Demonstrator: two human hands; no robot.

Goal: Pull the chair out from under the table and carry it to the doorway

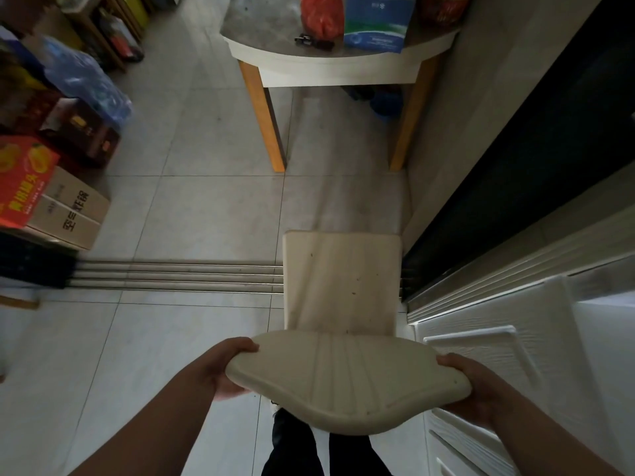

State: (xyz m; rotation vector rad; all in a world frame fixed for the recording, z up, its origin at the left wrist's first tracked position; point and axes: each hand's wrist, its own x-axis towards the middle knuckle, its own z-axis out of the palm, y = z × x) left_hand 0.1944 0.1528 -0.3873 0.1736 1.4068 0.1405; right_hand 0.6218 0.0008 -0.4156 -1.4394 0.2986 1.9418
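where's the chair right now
In the head view the cream chair sits low and centre-right, clear of the table, its seat over the metal floor track beside the white door. The left hand and right hand grip its backrest.

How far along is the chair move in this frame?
Pulling out looks done: the chair sits clear of the table. In hand: the left hand and right hand grip its backrest, seat over the floor track. Left: setting it down, if this is the doorway.
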